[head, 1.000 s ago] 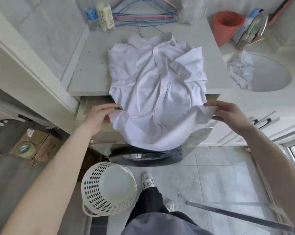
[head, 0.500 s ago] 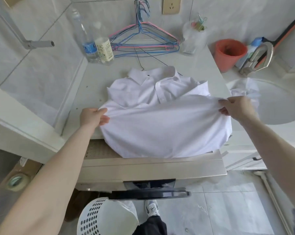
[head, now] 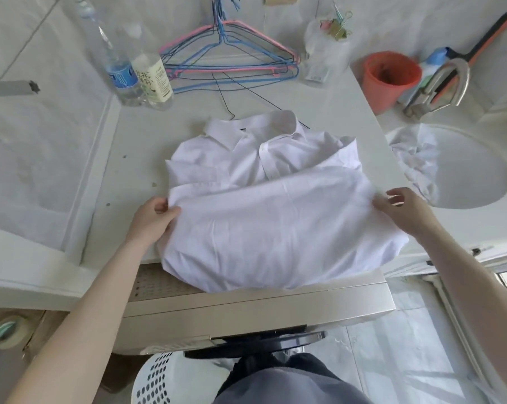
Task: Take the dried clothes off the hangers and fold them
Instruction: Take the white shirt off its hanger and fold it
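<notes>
On the worktop: a white shirt [head: 263,205] lies flat, collar away from the person, with its bottom half folded up over the front.
Shirt edge: the near part hangs a little over the front of the worktop [head: 147,135].
Left hand [head: 153,218]: it pinches the left corner of the folded-up part, thumb on top and fingers curled under the cloth.
Right hand [head: 403,211]: it is at the right corner of the fold; the thumb touches the cloth and the fingers are partly spread. I cannot tell if it has a real hold.
Hangers [head: 229,59]: a pile of pink and blue wire hangers lies at the back of the worktop, well apart from the shirt.
Black hanger [head: 231,106]: a thin dark wire one pokes out from under the collar.
Bottles [head: 141,74]: two plastic bottles stand at the back left, just beside the hangers.
Orange cup [head: 389,77]: it stands at the back right.
Sink [head: 473,176]: it is to the right, with a crumpled white cloth [head: 415,158] in it.
Basket [head: 164,380]: a white basket with holes sits on the floor below.
</notes>
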